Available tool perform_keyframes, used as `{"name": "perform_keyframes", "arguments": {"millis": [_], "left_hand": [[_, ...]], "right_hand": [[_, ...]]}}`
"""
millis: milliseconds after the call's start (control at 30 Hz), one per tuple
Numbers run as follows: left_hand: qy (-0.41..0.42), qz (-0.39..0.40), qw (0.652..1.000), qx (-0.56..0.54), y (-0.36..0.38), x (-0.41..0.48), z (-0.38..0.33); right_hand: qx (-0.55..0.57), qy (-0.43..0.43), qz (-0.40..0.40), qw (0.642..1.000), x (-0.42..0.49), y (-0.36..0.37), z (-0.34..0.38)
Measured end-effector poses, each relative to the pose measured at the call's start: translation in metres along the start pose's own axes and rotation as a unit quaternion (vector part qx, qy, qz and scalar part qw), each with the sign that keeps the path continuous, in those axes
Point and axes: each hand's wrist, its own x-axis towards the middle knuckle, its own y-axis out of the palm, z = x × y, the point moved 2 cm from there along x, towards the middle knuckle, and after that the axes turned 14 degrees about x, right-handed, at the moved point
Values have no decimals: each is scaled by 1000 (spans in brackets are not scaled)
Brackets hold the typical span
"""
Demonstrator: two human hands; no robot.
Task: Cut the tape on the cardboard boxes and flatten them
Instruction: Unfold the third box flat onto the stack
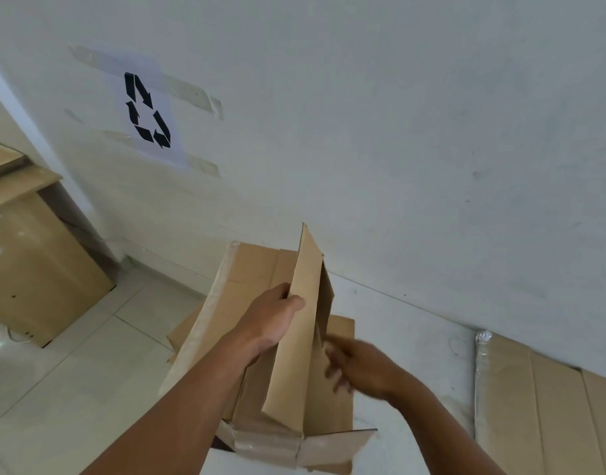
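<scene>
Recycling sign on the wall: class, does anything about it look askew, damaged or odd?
Yes. The recycling sign is held up by uneven tape strips that overshoot the paper at different angles, and the upper right strip ends crumpled. The paper itself looks undamaged.

I saw no words, only a black recycling symbol [146, 110] on a white sheet [164, 132] taped to the wall [397, 132].

Two bare, slender forearms [191, 399] belong to the person here. The left hand [274, 317] shows clearly, its thumb and knuckles plain and its wrist uncovered. The right hand [359, 366] is blurred, fingers hard to tell apart; its wrist is bare too.
</scene>
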Motion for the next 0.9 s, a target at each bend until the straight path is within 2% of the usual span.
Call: {"name": "perform_keyframes", "arguments": {"millis": [67, 200, 267, 333, 400, 500, 667, 800, 900], "left_hand": [[5, -8, 1000, -6, 1, 2, 0], [47, 15, 999, -4, 5, 3, 4], [61, 52, 992, 93, 14, 5, 6], [91, 65, 968, 224, 26, 10, 15], [153, 49, 931, 329, 35, 19, 26], [198, 58, 895, 395, 34, 37, 41], [241, 61, 858, 449, 18, 53, 46], [244, 21, 821, 516, 24, 58, 60], [233, 16, 817, 527, 34, 58, 84]], "right_hand": [[111, -42, -51, 992, 21, -8, 12], [298, -18, -162, 940, 45, -27, 25], [393, -20, -144, 908, 37, -35, 30], [446, -40, -56, 893, 20, -36, 37], [421, -42, -62, 904, 7, -32, 31], [321, 4, -170, 932, 3, -24, 5], [341, 49, -233, 910, -3, 1, -27], [312, 73, -307, 896, -2, 23, -35], [304, 90, -338, 886, 3, 43, -46]]}}
